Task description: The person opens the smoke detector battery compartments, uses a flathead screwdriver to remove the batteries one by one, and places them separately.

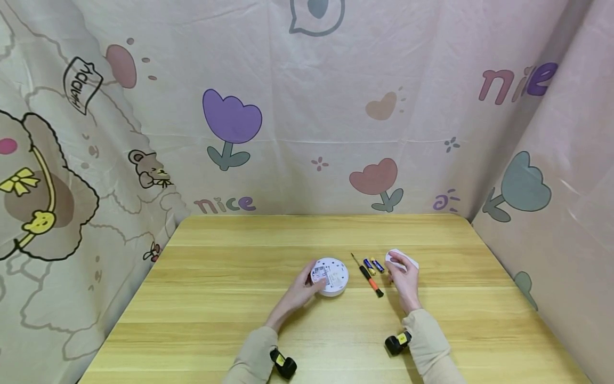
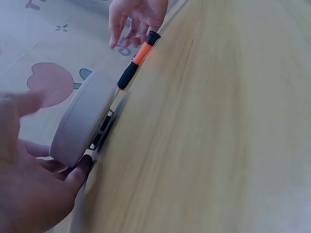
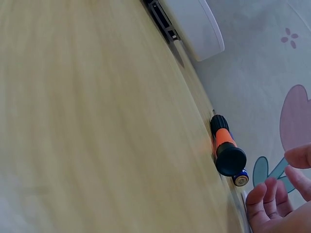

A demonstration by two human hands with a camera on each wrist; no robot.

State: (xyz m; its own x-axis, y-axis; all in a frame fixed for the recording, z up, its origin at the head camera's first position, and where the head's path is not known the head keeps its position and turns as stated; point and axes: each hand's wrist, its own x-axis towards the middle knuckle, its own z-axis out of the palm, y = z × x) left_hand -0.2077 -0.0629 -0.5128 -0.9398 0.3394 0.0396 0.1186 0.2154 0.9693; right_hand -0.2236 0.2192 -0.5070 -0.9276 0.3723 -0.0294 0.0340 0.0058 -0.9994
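My left hand (image 1: 303,288) holds a round white device (image 1: 336,276) by its left side, with fingers at its lower edge in the left wrist view. A printed label and small dark marks show on its upper face, and a dark slotted part (image 2: 103,130) shows under it. My right hand (image 1: 405,276) is over a flat white piece (image 1: 411,262) that its fingers partly cover. In the right wrist view its thumb and fingers stand apart with nothing between them. Left of this hand lie two batteries (image 1: 378,265) and an orange-and-black screwdriver (image 1: 372,284).
The things lie on a wood-grain table (image 1: 230,256). A printed curtain (image 1: 297,117) hangs behind the table and along both sides. Each sleeved forearm wears a small black device with a yellow label, such as the black device (image 1: 397,343) at the right sleeve.
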